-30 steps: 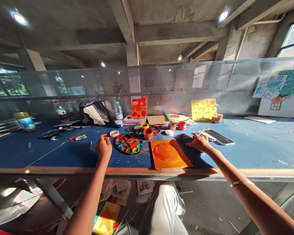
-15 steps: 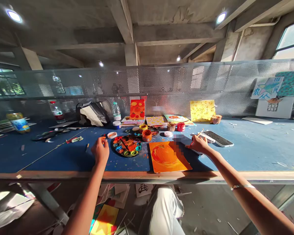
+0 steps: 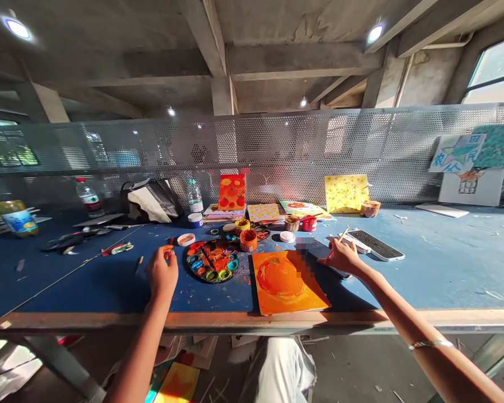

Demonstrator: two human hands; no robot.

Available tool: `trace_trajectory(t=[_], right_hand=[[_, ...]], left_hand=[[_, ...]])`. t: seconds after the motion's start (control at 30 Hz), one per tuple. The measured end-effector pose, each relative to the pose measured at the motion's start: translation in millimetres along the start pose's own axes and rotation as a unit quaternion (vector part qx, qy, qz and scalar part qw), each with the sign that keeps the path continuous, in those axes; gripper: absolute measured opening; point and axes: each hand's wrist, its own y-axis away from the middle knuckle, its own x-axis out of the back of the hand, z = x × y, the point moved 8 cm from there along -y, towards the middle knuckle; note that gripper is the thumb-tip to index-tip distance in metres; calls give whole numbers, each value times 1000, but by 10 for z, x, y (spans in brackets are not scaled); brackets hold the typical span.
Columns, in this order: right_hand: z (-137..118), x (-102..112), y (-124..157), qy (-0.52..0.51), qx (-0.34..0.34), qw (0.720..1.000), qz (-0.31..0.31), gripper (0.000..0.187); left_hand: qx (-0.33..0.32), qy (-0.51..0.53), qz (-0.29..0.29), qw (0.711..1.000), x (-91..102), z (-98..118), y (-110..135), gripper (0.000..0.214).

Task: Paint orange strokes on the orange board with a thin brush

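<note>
Paintbrush (image 3: 340,238) rests pinched between the fingers (image 3: 335,254) of the right hand (image 3: 346,258), closed around its handle, beside the top corner of an orange painted board (image 3: 283,282) on a blue table (image 3: 441,280). Left hand (image 3: 162,274) hangs curled beside a round palette (image 3: 212,261) of thick mixed paint; whether it grips anything, I cannot tell. Beyond stand an open pot of orange paint (image 3: 248,240) and an open pot of yellow paint (image 3: 242,225). Water bottle (image 3: 195,198) labels are unreadable; a painted sign (image 3: 457,153) shows Chinese characters.
</note>
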Motion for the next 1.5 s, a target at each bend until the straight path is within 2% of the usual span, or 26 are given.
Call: trace_trajectory(t=[0.17,0.37,0.5,0.6,0.7,0.77,0.83,0.93,1.07,1.2,1.33,1.5], right_hand=[[49,-86,-49,-26,-16,999,12,39],[48,-124,-93,-70,-3,996,53,31],[80,-123,-118,-93,-2,993,80,38],[108,-18,-16,-109,11,988,109,42],[96,204,249,-144,34,977,157,37],[37,402,500,-241,69,947,201,32],[-71,497,714,-313,84,929,179,28],[-378,597,949,-383,127,908,114,35],[-873,747,1042,-370,189,907,74,44],[-1318,872,995,-333,245,907,85,35],[-1518,894,959,-346,249,900,90,23],[-1584,753,957,-345,271,895,78,17]], left_hand=[[-3,5,-2,1000,27,21,9,26],[-3,7,-6,1000,54,43,9,26],[-12,14,-11,1000,83,70,4,23],[-26,23,-21,999,105,115,14,21],[-46,34,-29,998,123,180,39,24],[-57,37,-36,997,117,217,60,25],[-64,38,-49,996,90,240,81,25],[-62,45,-72,994,51,244,107,25],[-35,80,-100,991,40,214,126,28],[9,159,-130,979,11,170,143,35],[78,271,-159,946,-78,89,200,43],[138,410,-219,874,-133,157,290,64]])
